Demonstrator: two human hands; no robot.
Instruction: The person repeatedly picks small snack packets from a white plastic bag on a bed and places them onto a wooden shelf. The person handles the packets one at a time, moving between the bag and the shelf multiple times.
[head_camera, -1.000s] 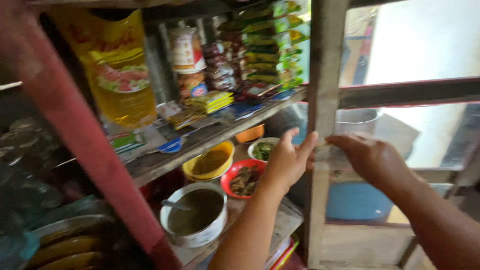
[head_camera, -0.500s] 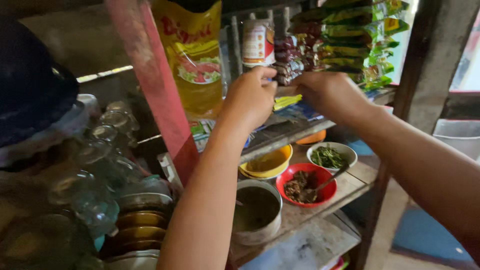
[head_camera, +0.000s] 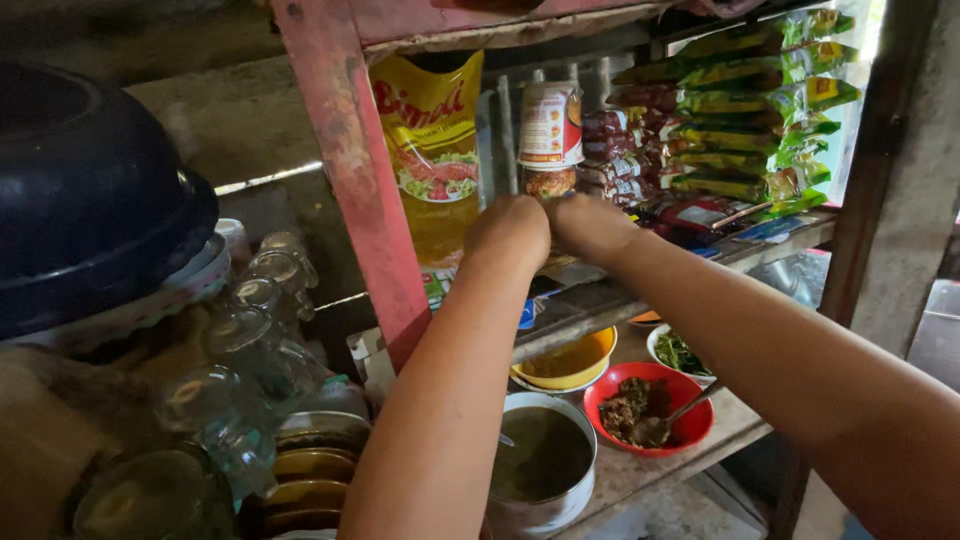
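Dark blue basin (head_camera: 85, 190) at 9 o'clock, upturned clear glasses (head_camera: 250, 340) below it at 8. Red post (head_camera: 355, 170) stands between those and the shelf (head_camera: 590, 300). Yellow oil pouch (head_camera: 432, 150) hangs at 12, just right of the post. Left hand (head_camera: 510, 232) and right hand (head_camera: 592, 225) are side by side at frame centre, knuckles to camera, reaching onto the shelf right under the stacked cans (head_camera: 550, 140). Fingers hidden behind the knuckles, so cannot tell whether either hand grips anything. Lower shelf: metal pot (head_camera: 540, 465) at 6, yellow bowl (head_camera: 565, 360) behind it, red bowl (head_camera: 650, 410) with spoon at 5. Green sachet strips (head_camera: 760, 110) hang at 2.
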